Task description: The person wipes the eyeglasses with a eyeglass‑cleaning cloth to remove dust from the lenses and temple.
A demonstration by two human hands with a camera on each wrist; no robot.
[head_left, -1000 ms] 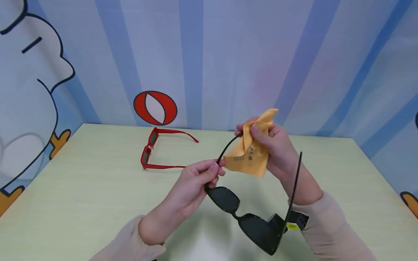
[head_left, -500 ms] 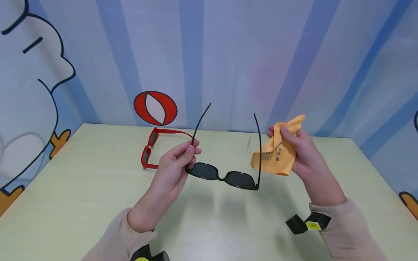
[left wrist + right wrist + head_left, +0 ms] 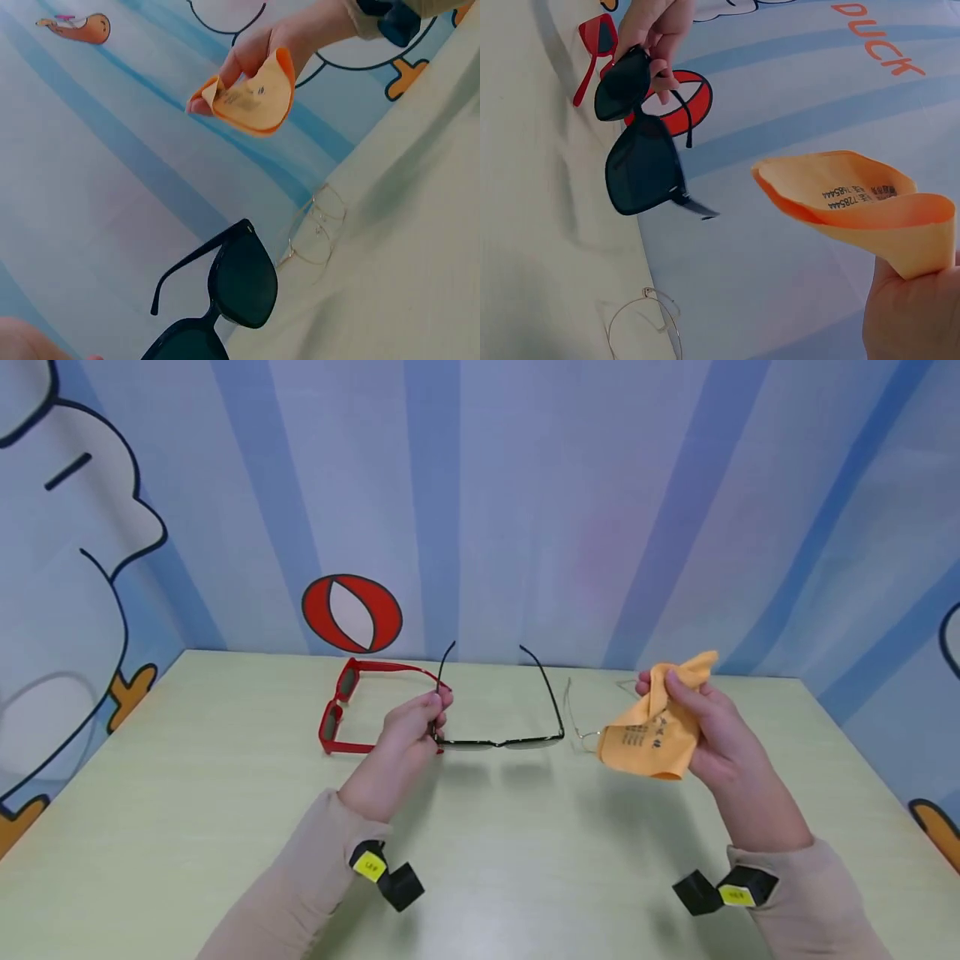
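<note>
Black sunglasses [image 3: 498, 744] hang above the table, temples unfolded and pointing to the back. My left hand [image 3: 408, 727] pinches them by the temple near the left hinge; the right wrist view shows both dark lenses [image 3: 641, 165] below the fingers. In my right hand [image 3: 723, 735] is an orange printed cleaning cloth [image 3: 647, 745], gripped between thumb and fingers and bunched at the top. Red-framed sunglasses [image 3: 349, 667] lie behind the left hand, partly hidden by it. Thin wire-rimmed glasses [image 3: 588, 737] sit on the table, partly covered by the cloth; the left wrist view shows their rims [image 3: 311, 259].
The pale table [image 3: 510, 877] ends at a backdrop [image 3: 510, 510] with blue stripes and cartoon drawings. Black wrist cameras [image 3: 400, 885] are strapped over both sleeves, jutting inward.
The left hand has carried the black sunglasses away from the cloth, levelled them and lowered them toward the table's back. The right hand has moved right with the cloth, uncovering the wire-rimmed glasses.
</note>
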